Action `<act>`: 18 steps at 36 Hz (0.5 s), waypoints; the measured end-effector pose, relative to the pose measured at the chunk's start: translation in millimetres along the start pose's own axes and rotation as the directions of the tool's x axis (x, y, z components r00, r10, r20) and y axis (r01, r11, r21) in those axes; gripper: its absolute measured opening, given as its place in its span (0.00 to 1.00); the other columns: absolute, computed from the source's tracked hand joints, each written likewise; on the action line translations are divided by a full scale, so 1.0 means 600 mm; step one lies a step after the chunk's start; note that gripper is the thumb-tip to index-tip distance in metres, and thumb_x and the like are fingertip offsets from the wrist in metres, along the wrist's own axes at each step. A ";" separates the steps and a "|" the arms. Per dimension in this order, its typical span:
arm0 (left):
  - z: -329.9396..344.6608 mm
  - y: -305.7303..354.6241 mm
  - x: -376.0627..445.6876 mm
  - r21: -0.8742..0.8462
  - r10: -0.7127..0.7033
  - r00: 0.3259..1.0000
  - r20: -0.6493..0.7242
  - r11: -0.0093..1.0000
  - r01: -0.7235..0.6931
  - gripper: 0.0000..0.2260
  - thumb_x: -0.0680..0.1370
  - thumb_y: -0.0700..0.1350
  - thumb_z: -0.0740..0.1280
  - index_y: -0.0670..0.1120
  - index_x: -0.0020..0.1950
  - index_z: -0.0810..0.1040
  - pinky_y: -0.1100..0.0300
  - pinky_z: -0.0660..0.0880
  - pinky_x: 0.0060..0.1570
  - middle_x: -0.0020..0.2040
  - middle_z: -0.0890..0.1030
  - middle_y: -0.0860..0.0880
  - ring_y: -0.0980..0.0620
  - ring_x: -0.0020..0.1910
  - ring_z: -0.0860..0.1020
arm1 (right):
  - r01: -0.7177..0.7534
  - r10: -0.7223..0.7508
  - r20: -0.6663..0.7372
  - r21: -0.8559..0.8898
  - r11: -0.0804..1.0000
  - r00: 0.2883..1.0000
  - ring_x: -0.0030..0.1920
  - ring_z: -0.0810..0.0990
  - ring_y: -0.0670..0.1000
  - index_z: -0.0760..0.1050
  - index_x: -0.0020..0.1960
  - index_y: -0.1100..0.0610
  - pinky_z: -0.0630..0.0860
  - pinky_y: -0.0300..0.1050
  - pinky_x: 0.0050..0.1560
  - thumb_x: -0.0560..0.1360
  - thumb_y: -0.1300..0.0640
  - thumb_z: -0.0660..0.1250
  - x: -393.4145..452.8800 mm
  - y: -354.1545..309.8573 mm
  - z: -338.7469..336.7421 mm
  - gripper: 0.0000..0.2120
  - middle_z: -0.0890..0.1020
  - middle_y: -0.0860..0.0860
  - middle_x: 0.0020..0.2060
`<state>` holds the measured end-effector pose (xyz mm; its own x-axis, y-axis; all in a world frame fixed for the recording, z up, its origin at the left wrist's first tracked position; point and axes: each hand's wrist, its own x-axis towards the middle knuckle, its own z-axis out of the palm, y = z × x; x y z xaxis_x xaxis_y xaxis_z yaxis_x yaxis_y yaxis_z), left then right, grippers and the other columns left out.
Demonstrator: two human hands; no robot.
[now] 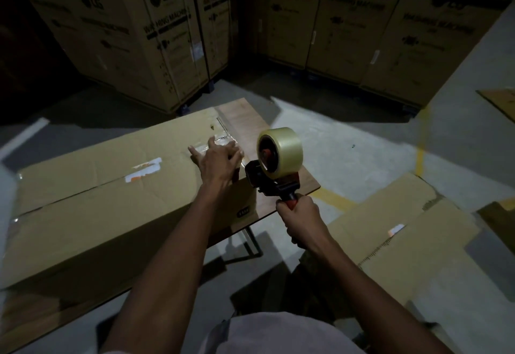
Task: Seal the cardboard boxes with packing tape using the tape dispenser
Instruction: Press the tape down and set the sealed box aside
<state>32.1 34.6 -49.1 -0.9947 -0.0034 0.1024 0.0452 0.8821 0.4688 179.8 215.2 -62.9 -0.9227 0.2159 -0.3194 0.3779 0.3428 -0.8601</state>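
Fingers of your left hand (216, 157) press flat, spread on the long brown cardboard box (111, 200); your right hand (302, 219) grips the red-handled tape dispenser (274, 169).

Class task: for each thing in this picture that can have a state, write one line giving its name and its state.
Cardboard box: flaps closed, lying on the table, tape at its right end.
Tape dispenser: held upright at the box's right end, roll loaded.
Left hand: fingers straight, pressing the box top.
Right hand: gripping the dispenser handle.
Flattened cardboard: lying on the floor.

Box top (111, 186) left of left hand (220, 158) open; tape dispenser (274, 166) crowds right end.
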 end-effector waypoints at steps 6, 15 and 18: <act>0.013 -0.011 -0.030 -0.005 0.013 1.000 0.026 1.000 -0.013 0.16 0.83 0.56 0.64 0.56 0.69 0.79 0.34 0.36 0.76 0.78 0.68 0.43 0.47 0.77 0.65 | -0.023 0.022 0.021 0.042 0.999 1.000 0.17 0.63 0.46 0.69 0.40 0.53 0.64 0.37 0.22 0.77 0.54 0.67 0.004 0.004 -0.002 0.10 0.66 0.44 0.20; 0.017 -0.015 -0.025 -0.021 -0.012 1.000 0.020 1.000 0.012 0.19 0.81 0.61 0.63 0.57 0.68 0.80 0.37 0.37 0.77 0.76 0.72 0.48 0.50 0.78 0.63 | -0.022 0.020 0.059 0.035 0.999 0.998 0.18 0.63 0.47 0.66 0.38 0.53 0.64 0.37 0.22 0.76 0.53 0.66 0.007 0.002 -0.012 0.12 0.66 0.46 0.22; 0.015 -0.013 -0.029 -0.015 -0.040 0.999 0.018 0.999 0.040 0.19 0.81 0.62 0.64 0.57 0.68 0.80 0.38 0.36 0.77 0.77 0.69 0.44 0.49 0.76 0.67 | -0.017 0.016 0.065 0.017 1.000 0.998 0.19 0.65 0.48 0.67 0.38 0.53 0.65 0.39 0.22 0.76 0.52 0.66 0.006 0.001 -0.015 0.11 0.68 0.49 0.24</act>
<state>48.1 32.0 -62.2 -0.9973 -0.0298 0.0676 0.0068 0.8740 0.4858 177.3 224.4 -61.2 -0.9195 0.1618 -0.3582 0.3924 0.3234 -0.8611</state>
